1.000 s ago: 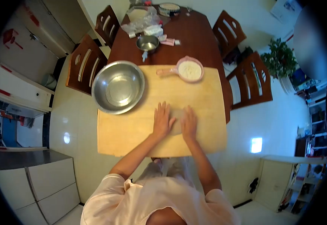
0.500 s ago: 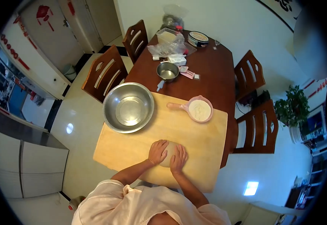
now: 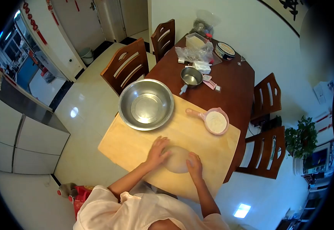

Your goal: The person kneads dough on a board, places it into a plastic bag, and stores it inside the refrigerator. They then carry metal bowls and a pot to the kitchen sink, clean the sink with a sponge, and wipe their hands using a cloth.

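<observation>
A smooth, pale lump of dough (image 3: 175,159) lies on the wooden board (image 3: 128,147) close to my body. On its left side rests my left hand (image 3: 158,151), fingers stretched forward and the thumb against the dough. My right hand (image 3: 194,166) touches the dough's right edge, its fingers extended and not wrapped round anything. Beyond the hands, a wide steel bowl (image 3: 125,111) stands at the board's far left. A pink ladle-shaped scoop (image 3: 196,113) filled with white flour (image 3: 216,122) sits at the far right of the board.
Behind the board, the dark table (image 3: 232,90) holds a small steel pot (image 3: 191,76), pink pieces (image 3: 209,83), a plastic bag (image 3: 193,55) and a round tin (image 3: 225,50). Wooden chairs (image 3: 128,63) flank the table. A red bag (image 3: 83,199) is at the lower left.
My hands have moved apart from the top of the dough to its two sides, so more of it shows. The whole view has turned and shifted.
</observation>
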Motion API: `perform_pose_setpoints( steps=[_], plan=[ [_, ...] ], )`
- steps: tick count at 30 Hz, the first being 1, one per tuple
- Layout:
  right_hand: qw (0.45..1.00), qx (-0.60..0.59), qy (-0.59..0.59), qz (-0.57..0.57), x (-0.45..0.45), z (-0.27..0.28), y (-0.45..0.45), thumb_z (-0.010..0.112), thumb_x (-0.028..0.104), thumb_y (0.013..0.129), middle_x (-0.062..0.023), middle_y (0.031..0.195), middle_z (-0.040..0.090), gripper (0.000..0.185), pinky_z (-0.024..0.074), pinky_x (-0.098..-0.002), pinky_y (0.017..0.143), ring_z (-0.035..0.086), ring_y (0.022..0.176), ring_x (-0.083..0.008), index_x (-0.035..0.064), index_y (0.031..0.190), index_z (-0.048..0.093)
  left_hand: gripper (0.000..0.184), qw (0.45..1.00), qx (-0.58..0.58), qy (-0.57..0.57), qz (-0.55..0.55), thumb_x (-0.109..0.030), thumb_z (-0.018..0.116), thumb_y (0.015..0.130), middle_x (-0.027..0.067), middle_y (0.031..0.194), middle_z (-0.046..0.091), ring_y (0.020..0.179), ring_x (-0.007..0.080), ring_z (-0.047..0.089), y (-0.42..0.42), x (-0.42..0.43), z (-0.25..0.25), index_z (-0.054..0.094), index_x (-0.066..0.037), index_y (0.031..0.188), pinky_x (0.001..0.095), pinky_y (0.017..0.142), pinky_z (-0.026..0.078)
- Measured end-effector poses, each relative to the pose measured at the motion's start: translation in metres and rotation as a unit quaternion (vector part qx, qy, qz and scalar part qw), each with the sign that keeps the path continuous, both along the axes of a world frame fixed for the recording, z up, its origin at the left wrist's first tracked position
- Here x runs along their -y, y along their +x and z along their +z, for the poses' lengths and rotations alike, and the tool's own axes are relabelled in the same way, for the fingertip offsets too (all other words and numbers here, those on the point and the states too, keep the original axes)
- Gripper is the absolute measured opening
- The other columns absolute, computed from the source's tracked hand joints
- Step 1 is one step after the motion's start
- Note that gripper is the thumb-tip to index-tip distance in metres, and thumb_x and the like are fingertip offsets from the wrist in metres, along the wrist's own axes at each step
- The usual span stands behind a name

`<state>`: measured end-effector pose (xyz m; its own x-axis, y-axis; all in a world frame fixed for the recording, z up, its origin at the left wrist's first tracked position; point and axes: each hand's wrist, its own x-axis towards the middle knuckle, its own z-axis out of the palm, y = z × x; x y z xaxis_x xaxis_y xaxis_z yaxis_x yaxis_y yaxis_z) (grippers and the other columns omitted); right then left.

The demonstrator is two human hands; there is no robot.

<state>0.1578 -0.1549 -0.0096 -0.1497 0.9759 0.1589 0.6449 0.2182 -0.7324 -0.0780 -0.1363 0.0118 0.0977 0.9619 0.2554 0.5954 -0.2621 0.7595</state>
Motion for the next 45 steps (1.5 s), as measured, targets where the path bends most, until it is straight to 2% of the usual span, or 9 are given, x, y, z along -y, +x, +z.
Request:
perform_pose_setpoints(
  steps=[7, 11, 17, 23, 29, 35, 38, 40, 45],
  plan=[
    [0.989, -0.131, 0.064, -0.009, -0.145, 0.048, -0.004, 0.058, 0.004, 0.082, -0.0109, 0.098, 0.061, 0.017, 0.0466, -0.0285, 0.076, 0.059, 0.089, -0.0198, 0.0008, 0.099, 0.059, 0.051, 0.954, 0.083, 0.068, 0.279, -0.007, 0.063, 0.076, 0.0132, 0.122, 0.048, 0.115, 0.0281, 0.044, -0.131, -0.043, -0.008, 0.044, -0.001, 0.123, 0.0380, 0.098, 0.034],
    [0.978, -0.204, 0.032, -0.015, -0.260, 0.086, -0.047, 0.058, 0.006, 0.084, -0.0075, 0.091, 0.062, 0.012, 0.0462, -0.0254, 0.074, 0.058, 0.084, -0.0138, 0.0011, 0.095, 0.060, 0.054, 0.901, 0.230, -0.041, 0.366, -0.011, 0.062, 0.079, 0.0117, 0.127, 0.045, 0.115, 0.0257, 0.044, -0.182, -0.080, -0.029, 0.039, -0.003, 0.128, 0.0371, 0.097, 0.034],
    [0.993, 0.035, 0.106, -0.032, -0.458, 0.066, -0.113, 0.060, 0.014, 0.079, -0.0147, 0.089, 0.060, 0.015, 0.0454, -0.0324, 0.070, 0.058, 0.078, -0.0289, 0.0011, 0.088, 0.059, 0.056, 0.886, 0.383, -0.090, 0.244, -0.006, 0.058, 0.082, 0.0106, 0.129, 0.042, 0.119, 0.0220, 0.041, -0.214, -0.117, -0.057, 0.033, -0.003, 0.132, 0.0336, 0.099, 0.032],
    [0.947, 0.293, 0.127, -0.032, -0.576, 0.047, -0.162, 0.060, 0.011, 0.074, -0.0188, 0.134, 0.036, 0.020, 0.0478, -0.0429, 0.076, 0.057, 0.092, -0.0362, 0.0002, 0.091, 0.061, 0.056, 0.863, 0.420, -0.155, 0.236, -0.001, 0.056, 0.082, 0.0161, 0.129, 0.042, 0.120, 0.0224, 0.041, -0.225, -0.123, -0.059, 0.029, 0.002, 0.131, 0.0322, 0.100, 0.031],
    [0.892, 0.450, 0.036, -0.039, -0.662, 0.006, -0.162, 0.062, 0.017, 0.073, -0.0149, 0.144, 0.021, 0.024, 0.0473, -0.0433, 0.079, 0.059, 0.093, -0.0346, 0.0055, 0.094, 0.065, 0.057, 0.847, 0.443, -0.186, 0.228, 0.001, 0.056, 0.081, 0.0167, 0.127, 0.043, 0.116, 0.0219, 0.044, -0.239, -0.132, -0.056, 0.029, 0.003, 0.131, 0.0316, 0.097, 0.034],
    [0.874, 0.483, 0.004, -0.046, -0.685, -0.025, -0.144, 0.064, 0.021, 0.073, -0.0177, 0.127, 0.041, 0.033, 0.0463, -0.0433, 0.081, 0.057, 0.095, -0.0357, 0.0046, 0.101, 0.062, 0.057, 0.838, 0.461, -0.116, 0.266, 0.005, 0.052, 0.080, 0.0170, 0.125, 0.043, 0.114, 0.0218, 0.045, -0.262, -0.134, -0.051, 0.029, 0.003, 0.132, 0.0319, 0.096, 0.034],
    [0.897, 0.421, 0.107, -0.083, -0.684, -0.019, -0.137, 0.064, 0.020, 0.074, -0.0187, 0.115, 0.048, 0.034, 0.0448, -0.0425, 0.082, 0.055, 0.095, -0.0369, 0.0016, 0.103, 0.058, 0.057, 0.854, 0.420, -0.088, 0.295, 0.006, 0.051, 0.079, 0.0172, 0.125, 0.044, 0.114, 0.0230, 0.046, -0.277, -0.145, -0.034, 0.030, 0.002, 0.132, 0.0329, 0.097, 0.034],
    [0.905, 0.312, 0.282, -0.070, -0.679, 0.012, -0.132, 0.062, 0.016, 0.076, -0.0197, 0.109, 0.051, 0.033, 0.0438, -0.0423, 0.083, 0.053, 0.097, -0.0385, -0.0008, 0.103, 0.055, 0.054, 0.870, 0.395, -0.067, 0.288, -0.005, 0.055, 0.082, 0.0161, 0.125, 0.045, 0.114, 0.0220, 0.046, -0.280, -0.155, -0.017, 0.032, 0.001, 0.131, 0.0329, 0.097, 0.034],
    [0.904, 0.154, 0.397, 0.045, -0.536, 0.191, -0.202, 0.058, 0.004, 0.077, -0.0201, 0.106, 0.053, 0.032, 0.0432, -0.0401, 0.081, 0.053, 0.095, -0.0380, -0.0017, 0.109, 0.054, 0.050, 0.890, 0.413, -0.060, 0.185, -0.011, 0.058, 0.083, 0.0146, 0.126, 0.045, 0.114, 0.0220, 0.047, -0.261, -0.189, 0.019, 0.037, 0.000, 0.128, 0.0334, 0.098, 0.035]
  ],
)
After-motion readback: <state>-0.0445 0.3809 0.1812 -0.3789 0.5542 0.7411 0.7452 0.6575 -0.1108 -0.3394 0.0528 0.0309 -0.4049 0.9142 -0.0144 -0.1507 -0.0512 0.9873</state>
